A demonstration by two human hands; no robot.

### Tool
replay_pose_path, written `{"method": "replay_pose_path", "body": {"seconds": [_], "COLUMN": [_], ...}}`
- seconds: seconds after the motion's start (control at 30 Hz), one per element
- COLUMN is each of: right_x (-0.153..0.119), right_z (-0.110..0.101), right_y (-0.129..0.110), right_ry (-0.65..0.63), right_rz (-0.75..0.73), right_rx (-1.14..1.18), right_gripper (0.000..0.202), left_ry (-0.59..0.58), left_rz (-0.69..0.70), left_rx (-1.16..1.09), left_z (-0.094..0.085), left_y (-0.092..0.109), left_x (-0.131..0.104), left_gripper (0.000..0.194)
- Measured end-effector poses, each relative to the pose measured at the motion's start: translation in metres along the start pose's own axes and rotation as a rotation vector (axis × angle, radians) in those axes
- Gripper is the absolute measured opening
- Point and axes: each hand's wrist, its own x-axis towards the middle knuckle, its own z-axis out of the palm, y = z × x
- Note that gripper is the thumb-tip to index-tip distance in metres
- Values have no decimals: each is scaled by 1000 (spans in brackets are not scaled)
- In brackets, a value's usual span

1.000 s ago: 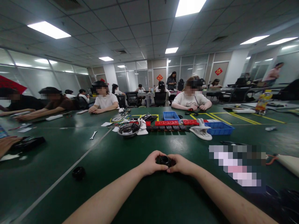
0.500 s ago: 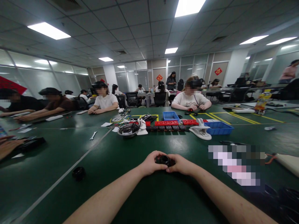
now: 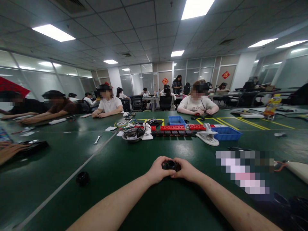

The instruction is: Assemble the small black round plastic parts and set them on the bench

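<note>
- Left hand [image 3: 160,169] and right hand [image 3: 185,169] both curled closed around small black round part [image 3: 171,165], held just above green table [image 3: 134,179], centre near edge.
- Two blue trays [image 3: 176,120] [image 3: 227,133] farther back; contents not discernible.
- Metal bowl [image 3: 132,134] left of them, dark items inside.

This is an open-plan office used as an assembly workroom: a tiled ceiling [image 3: 134,19] with panel lights fills the top of the frame, and glass partitions [image 3: 144,77] cross the middle. People sit around a long green table [image 3: 134,199] with blue bins [image 3: 227,133] and red parts [image 3: 172,127] at centre.
</note>
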Motion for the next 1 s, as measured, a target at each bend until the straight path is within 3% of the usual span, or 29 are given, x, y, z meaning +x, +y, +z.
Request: {"method": "replay_pose_path", "body": {"seconds": [0.27, 0.47, 0.6, 0.73, 0.87, 1.0], "right_x": [0, -4, -9, -13, -11, -9], "right_z": [19, 27, 20, 3, -12, -16], "right_y": [-12, -23, -24, -20, -16, -15], "right_ry": [276, 310, 237, 55, -185, -265], "right_rz": [133, 157, 86, -79, -58, 3], "right_rx": [-427, -544, -405, -118, 158, 189], "right_gripper": [27, 22, 46, 76, 60, 45], "left_ry": [252, 280, 181, 15, -174, -280], "left_rz": [-39, -19, -11, 13, -3, -30], "left_rx": [123, 131, 71, -27, -134, -216], "left_z": [14, 14, 7, -3, -13, -17], "left_y": [0, -5, -8, -10, -5, 1], "left_x": [-2, 1, 2, 4, 6, 5], "left_gripper": [36, 35, 37, 41, 45, 47]}}
